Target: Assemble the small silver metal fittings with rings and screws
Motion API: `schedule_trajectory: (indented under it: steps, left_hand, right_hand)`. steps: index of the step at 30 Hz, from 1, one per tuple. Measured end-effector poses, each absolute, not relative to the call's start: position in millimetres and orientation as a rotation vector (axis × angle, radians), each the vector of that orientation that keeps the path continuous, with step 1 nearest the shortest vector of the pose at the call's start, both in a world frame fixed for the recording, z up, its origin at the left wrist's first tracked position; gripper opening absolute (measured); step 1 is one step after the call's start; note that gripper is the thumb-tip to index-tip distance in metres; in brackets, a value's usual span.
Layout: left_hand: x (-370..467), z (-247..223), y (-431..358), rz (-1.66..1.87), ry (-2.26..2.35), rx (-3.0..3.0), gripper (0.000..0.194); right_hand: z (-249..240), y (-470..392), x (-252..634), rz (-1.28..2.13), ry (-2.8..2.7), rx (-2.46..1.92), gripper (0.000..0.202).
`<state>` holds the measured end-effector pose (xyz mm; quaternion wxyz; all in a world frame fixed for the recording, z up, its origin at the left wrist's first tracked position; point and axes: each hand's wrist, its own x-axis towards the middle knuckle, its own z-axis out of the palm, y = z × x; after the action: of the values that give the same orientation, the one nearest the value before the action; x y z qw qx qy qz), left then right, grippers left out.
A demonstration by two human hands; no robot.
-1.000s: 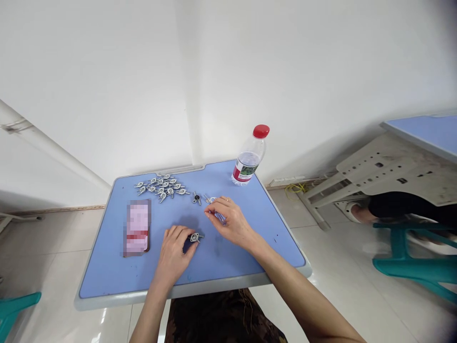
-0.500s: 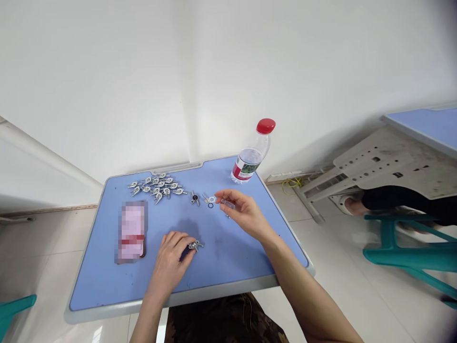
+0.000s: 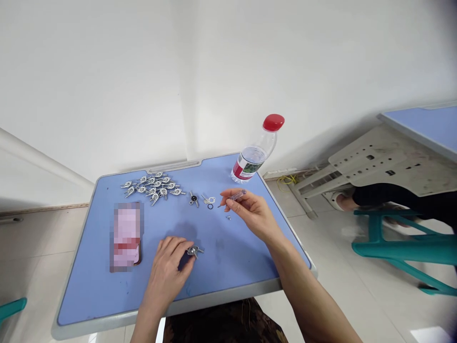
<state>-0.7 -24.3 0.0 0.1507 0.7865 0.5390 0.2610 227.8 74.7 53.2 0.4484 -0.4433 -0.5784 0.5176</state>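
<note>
My left hand [image 3: 173, 261] rests low on the blue table [image 3: 228, 267], thumb and fingers closed around a small metal part [image 3: 193, 250]. Above the table's right half, my right hand [image 3: 250, 209] pinches a small screwdriver [image 3: 238, 195] with a clear handle, its thin tip pointing left. Just left of that tip lie a flat metal plate [image 3: 211, 200] and a dark ring [image 3: 210, 206]. Small screws [image 3: 228, 217] lie below the right fingers. A metal part with a black centre [image 3: 193, 198] sits farther left.
Several metal parts [image 3: 153, 185] are grouped at the back left, above a blurred phone [image 3: 126, 236]. A red-capped bottle [image 3: 250, 162] stands at the back right. Beyond are a teal stool [image 3: 400, 250], a person's foot [image 3: 345, 201] and another table [image 3: 424, 125].
The screwdriver has turned in my right hand, and its thin tip now shows, pointing left. My left hand still holds the metal part. The view has shifted slightly.
</note>
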Motion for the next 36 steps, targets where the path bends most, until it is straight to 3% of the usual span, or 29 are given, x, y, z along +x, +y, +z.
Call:
schedule_trajectory:
  steps: [30, 36]
  left_hand:
    - [-3.2, 0.4, -25.6, 0.704, 1.475, 2.241, 0.020]
    - [-4.0, -1.4, -24.8, 0.721, 1.481, 2.257, 0.021]
  right_hand:
    - [51.5, 70.7, 232.6, 1.265, -1.532, -1.169, 0.024]
    - [56.9, 71.7, 234.6, 1.099, -1.719, -1.273, 0.027]
